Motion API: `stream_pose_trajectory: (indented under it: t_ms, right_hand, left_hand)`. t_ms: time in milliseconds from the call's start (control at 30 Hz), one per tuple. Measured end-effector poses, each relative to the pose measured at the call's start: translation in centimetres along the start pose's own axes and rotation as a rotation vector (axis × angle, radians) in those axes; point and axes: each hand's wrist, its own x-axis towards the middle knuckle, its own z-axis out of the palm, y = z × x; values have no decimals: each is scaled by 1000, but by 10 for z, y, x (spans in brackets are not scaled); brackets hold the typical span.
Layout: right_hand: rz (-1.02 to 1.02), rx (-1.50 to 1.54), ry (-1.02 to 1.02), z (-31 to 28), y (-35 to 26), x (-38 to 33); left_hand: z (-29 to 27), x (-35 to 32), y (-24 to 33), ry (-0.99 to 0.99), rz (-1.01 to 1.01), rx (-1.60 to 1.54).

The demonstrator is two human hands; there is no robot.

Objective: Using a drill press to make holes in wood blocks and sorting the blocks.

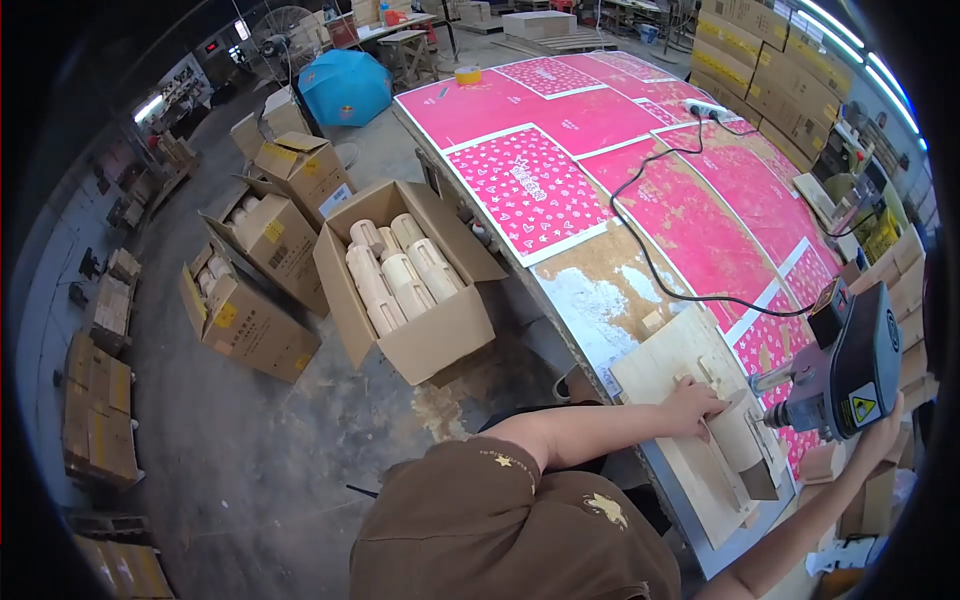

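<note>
My left hand [692,408] bends its fingers against the upper left side of a pale wooden cylinder [738,438]. That cylinder lies in a wooden jig on a plywood board [668,368] at the table's near edge. Over its right side stands a dark drill press [850,372], its chuck [785,413] pointing at the wood. My right hand [882,436] is up against the far right side of the drill head. Most of its fingers are hidden there, and I cannot see what they touch.
A black cable [640,235] runs across the pink-covered table [500,110] to a white power strip [705,108]. An open carton [440,340] of wooden cylinders stands left of the table, with more cartons [255,330] beyond it. A blue umbrella [345,88] lies behind.
</note>
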Motion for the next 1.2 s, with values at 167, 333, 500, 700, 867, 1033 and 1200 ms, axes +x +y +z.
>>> stream_pose_trajectory:
  t_ms: [167,333,500,700,867,1033,1200]
  right_hand:
    - [-16,316,-27,-9,41,-26]
    - [111,50,-460,14,15,-158]
    - [-75,-137,-495,23,-33,-192]
    - [-30,-108,-557,-3,-32,-203]
    - [-31,-110,-589,-8,-40,-212]
    - [-142,-121,-589,1,-58,-226]
    - [-52,-70,-568,-10,-34,-239]
  left_hand:
    - [-1,4,14,-62,-43,-24]
    - [0,6,-12,92,117,117]
    - [-41,7,-6,-22,67,23]
    - [-123,-9,-13,-81,-36,-254]
    - [-195,-24,-24,12,-321,-452]
    - [-237,-75,-28,265,-570,-869]
    - [-260,-119,-49,572,-610,-986]
